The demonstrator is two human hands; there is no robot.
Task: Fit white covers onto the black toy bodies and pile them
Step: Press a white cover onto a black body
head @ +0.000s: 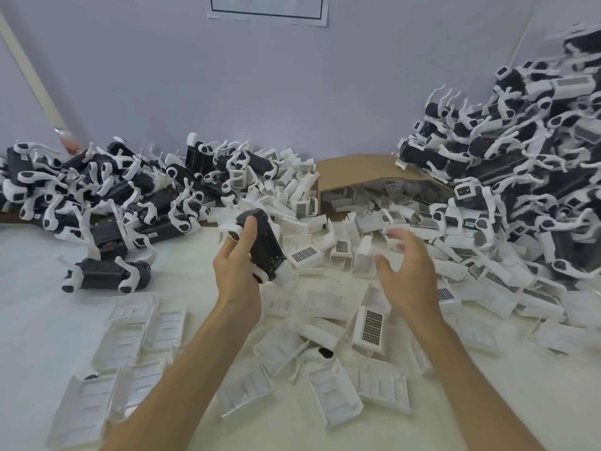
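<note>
Black toy body (261, 245): held up off the table, tilted, upper end toward the far left, lower end toward the near right. White leg pieces show at both its ends. No cover on it.

Left hand (237, 265): clenched round the body from the left side, thumb lying across its upper face, fingers wrapped behind.

Right hand (406, 271): released, fingers spread and slightly curved, holding nothing. It is motion-blurred, just to the right of the body and apart from it, above the loose covers.

White covers (309, 255): a thick scatter on the table directly behind and below both hands. Some lie grid side up, e.g. one (370, 327) near the right wrist. Flatter white shells (123, 336) lie hollow side up at near left, several overlapping.

Cardboard box (357, 170): tipped on its side at centre back, mouth toward the camera, covers spilling out of it.

Single toy body (107, 275): lies alone on the table, left of the left hand.

Left heap (113, 190): black bodies with white legs, uncovered, along the far left edge.

Right heap (520, 157): taller, banked against the wall at far right; many units there carry white covers.

Table (48, 288): white surface. Wall (227, 92): pale lilac, sheet of paper (266, 8) at top edge.
</note>
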